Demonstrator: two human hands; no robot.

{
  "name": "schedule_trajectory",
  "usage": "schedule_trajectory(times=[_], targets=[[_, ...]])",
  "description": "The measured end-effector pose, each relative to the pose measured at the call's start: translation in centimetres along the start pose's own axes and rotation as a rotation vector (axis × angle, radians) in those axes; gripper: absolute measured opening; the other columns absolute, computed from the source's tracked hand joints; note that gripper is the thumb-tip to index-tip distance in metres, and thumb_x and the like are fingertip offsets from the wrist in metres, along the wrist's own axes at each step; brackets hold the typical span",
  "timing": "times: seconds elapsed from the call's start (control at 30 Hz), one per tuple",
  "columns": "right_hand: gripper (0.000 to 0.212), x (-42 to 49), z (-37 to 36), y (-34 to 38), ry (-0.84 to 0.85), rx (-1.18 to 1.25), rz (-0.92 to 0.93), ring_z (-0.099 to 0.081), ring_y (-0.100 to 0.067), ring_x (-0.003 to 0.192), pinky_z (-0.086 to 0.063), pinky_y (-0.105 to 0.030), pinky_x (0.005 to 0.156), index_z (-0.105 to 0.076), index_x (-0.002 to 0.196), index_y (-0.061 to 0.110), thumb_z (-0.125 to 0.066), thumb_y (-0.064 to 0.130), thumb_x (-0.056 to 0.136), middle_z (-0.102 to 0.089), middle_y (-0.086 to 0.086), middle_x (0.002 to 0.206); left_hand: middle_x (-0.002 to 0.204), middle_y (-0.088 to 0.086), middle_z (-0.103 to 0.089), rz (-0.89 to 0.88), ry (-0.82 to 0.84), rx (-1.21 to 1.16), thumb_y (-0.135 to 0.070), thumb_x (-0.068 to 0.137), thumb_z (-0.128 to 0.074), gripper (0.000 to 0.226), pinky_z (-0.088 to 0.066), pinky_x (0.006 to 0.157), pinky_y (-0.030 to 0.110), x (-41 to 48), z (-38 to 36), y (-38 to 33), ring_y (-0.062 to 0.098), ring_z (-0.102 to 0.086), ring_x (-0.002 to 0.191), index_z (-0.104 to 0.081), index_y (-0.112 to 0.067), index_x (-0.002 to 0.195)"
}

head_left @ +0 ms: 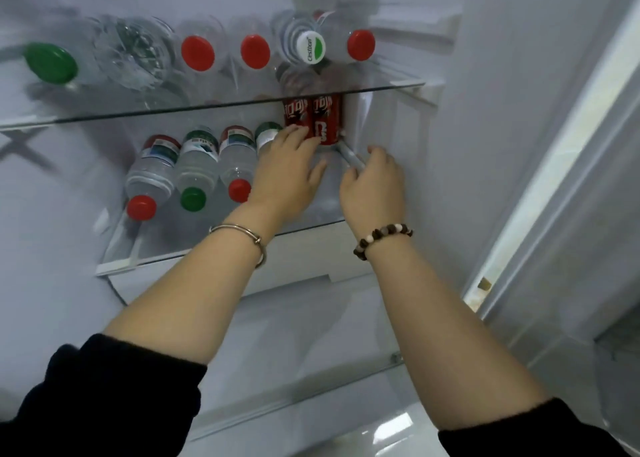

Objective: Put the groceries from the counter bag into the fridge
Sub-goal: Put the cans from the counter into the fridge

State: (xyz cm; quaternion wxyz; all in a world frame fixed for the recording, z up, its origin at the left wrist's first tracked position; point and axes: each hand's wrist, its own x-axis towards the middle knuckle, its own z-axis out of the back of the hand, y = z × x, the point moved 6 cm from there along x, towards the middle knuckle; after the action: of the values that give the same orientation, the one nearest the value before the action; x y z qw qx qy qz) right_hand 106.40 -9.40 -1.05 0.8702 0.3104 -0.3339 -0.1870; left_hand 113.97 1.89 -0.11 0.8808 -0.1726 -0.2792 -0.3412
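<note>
Two red cola cans (313,119) stand upright at the back right of the lower glass shelf (311,219). My left hand (289,171) reaches in with its fingers stretched out, and the fingertips touch the fronts of the cans. My right hand (375,183) is just to the right, by the fridge wall. Its thumb and curled fingers close round a thin grey rod-like thing (350,155) at the foot of the right can. Several water bottles (194,165) with red and green caps lie on the same shelf, left of my left hand.
The upper glass shelf (207,105) carries several lying water bottles, among them a red-capped bottle (198,53) and a white-capped bottle (310,47). The white fridge wall (485,127) is close on the right. A white drawer front (311,259) sits under the lower shelf.
</note>
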Motion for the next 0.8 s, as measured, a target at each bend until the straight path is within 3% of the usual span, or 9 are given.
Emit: schedule_trajectory(times=[0.23, 0.4, 0.53, 0.8], targets=[[0.047, -6.5, 4.2, -1.0, -0.085, 0.084, 0.039, -0.034, -0.024, 0.133, -0.032, -0.038, 0.109, -0.039, 0.137, 0.005, -0.048, 0.022, 0.094, -0.042, -0.011, 0.142, 0.145, 0.019, -0.039, -0.042, -0.102, -0.075, -0.029, 0.092, -0.041, 0.049, -0.024, 0.113, 0.041, -7.8, 2.4, -4.9, 0.033, -0.033, 0.136, -0.047, -0.004, 0.134], [0.049, -11.3, 8.4, -1.8, -0.077, 0.146, -0.001, -0.028, -0.020, 0.137, -0.026, -0.033, 0.113, -0.034, 0.141, 0.008, -0.045, 0.024, 0.095, -0.036, -0.009, 0.147, 0.148, 0.016, -0.035, 0.019, -0.171, -0.196, -0.030, 0.095, -0.038, 0.050, -0.019, 0.115, 0.036, -12.1, 3.9, -8.6, 0.030, -0.028, 0.139, -0.043, -0.005, 0.138], [0.049, -15.8, 11.4, -2.5, -0.037, 0.133, -0.006, -0.025, -0.015, 0.139, -0.022, -0.024, 0.110, -0.033, 0.142, 0.012, -0.045, 0.023, 0.096, -0.031, -0.005, 0.150, 0.150, 0.015, -0.033, 0.071, -0.106, -0.326, -0.034, 0.096, -0.034, 0.051, -0.019, 0.116, 0.034, -16.0, 3.1, -12.4, 0.028, -0.027, 0.139, -0.041, -0.006, 0.139], [0.044, -23.0, 16.7, -7.1, 0.035, 0.007, -0.075, -0.033, -0.020, 0.133, -0.026, -0.026, 0.107, -0.040, 0.136, 0.006, -0.047, 0.017, 0.094, -0.041, -0.009, 0.143, 0.151, 0.009, -0.030, 0.119, 0.023, -0.531, -0.038, 0.096, -0.028, 0.054, -0.019, 0.116, 0.032, -23.1, 1.5, -20.0, 0.021, -0.025, 0.140, -0.038, -0.010, 0.141]])
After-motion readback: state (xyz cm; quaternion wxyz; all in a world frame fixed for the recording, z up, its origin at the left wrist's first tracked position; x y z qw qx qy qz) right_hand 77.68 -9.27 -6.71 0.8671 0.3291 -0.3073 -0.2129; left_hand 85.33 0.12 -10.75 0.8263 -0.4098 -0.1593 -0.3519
